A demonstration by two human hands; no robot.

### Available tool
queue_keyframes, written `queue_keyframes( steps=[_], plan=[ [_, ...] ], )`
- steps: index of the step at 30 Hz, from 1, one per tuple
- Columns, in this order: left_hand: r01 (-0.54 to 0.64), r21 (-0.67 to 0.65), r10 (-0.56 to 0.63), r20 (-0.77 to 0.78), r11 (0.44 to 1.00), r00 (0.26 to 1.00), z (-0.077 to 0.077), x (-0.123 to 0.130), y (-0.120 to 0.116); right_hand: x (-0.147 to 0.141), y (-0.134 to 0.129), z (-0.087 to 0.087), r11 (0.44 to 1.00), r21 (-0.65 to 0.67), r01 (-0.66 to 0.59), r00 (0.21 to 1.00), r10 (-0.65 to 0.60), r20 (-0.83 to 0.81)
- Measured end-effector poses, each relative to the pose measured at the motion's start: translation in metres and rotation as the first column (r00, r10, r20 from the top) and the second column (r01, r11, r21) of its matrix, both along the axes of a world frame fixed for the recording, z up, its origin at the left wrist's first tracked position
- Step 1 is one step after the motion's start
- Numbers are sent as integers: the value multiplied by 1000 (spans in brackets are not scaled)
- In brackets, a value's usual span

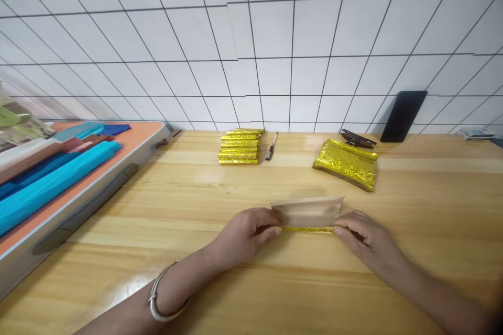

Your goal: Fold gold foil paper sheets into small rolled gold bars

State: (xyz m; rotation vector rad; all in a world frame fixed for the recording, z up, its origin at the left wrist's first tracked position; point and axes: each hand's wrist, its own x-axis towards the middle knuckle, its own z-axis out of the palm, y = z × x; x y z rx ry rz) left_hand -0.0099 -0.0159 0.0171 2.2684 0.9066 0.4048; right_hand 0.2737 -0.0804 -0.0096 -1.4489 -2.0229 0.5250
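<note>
A sheet of gold foil paper (308, 213) lies between my hands, its dull brown side up. Along its near edge runs a narrow gold strip, folded or rolled over. My left hand (255, 230) pinches the left end of that edge between thumb and fingers. At the right end, my right hand (359, 233) pinches the same edge. Beyond them, a stack of flat gold foil sheets (346, 165) rests to the right, and a pile of narrow rolled or folded gold foil strips (239, 147) sits to the left.
A pen (272, 146) lies beside the strips. Behind the flat stack is a black hair clip (357, 138); a black phone-like slab (404, 116) leans on the tiled wall. At left, an orange-topped case (147, 133) bears rolls of coloured paper or cloth (63, 178).
</note>
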Motion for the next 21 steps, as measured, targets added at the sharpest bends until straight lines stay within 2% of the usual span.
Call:
queue_keyframes(
  steps=[3, 9, 16, 21],
  plan=[
    [-119, -1, 119, -28, 993, 992, -8, 0, 0, -2, 2, 2, 998, -56, 39, 999, -39, 5],
    [-260, 135, 271, -71, 956, 960, -21, 5, -1, -8, 10, 1, 986, -86, 141, 986, -132, 105],
    [-242, 266, 291, -165, 933, 942, -22, 11, -3, -11, 18, 3, 971, -123, 206, 950, -169, 263],
    [-215, 293, 285, -221, 932, 933, -22, 11, -5, -14, 21, 9, 965, -134, 224, 934, -174, 311]
  ],
)
